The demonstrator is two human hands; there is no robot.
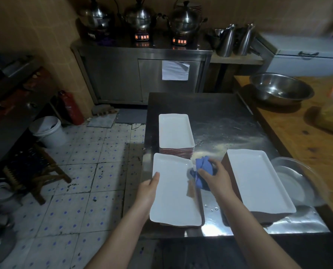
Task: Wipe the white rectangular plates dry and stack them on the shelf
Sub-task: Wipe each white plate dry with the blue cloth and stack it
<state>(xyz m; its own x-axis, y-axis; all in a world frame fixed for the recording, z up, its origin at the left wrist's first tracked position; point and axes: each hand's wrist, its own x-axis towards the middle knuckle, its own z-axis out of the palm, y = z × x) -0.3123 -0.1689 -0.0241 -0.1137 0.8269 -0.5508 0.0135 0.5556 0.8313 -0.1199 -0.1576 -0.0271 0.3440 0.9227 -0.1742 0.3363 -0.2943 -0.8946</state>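
- On my feed the left hand [149,188] has the white plate [173,191] by its left rim. The thumb lies on top of the rim; the other fingers are tucked under it, so I can't see them.
- The plate sits over the front-left corner of the steel table [229,121], long side running away from the camera, with its left edge hanging out past the table edge over the floor. A brownish edge peeks out under its near end. Can't tell whether the plate rests on that or is lifted clear.
- The right hand [214,177] is curled tight round a bunched-up blue cloth [203,171]. The cloth is right at the plate's right rim near the far corner, and it looks to be touching it.
- Just behind the plate there's a back stack [175,131] of the same rectangular plates, white on top with reddish edges showing down its side.
- Off to the right of the cloth hand is a taller right stack [258,181], with a white top plate and dark brown sides, sitting a bit askew on the table.
- A round basin [305,183] is up against that stack's right side; it's blurry.
- A few water drops sit on the steel between the plate and the right stack.
- The wooden counter [307,136] on the right has a big steel bowl [282,88] on it.
- On the tiled floor to the left are a white bucket [47,131], a red fire extinguisher [71,109] and a wooden stool [31,171].
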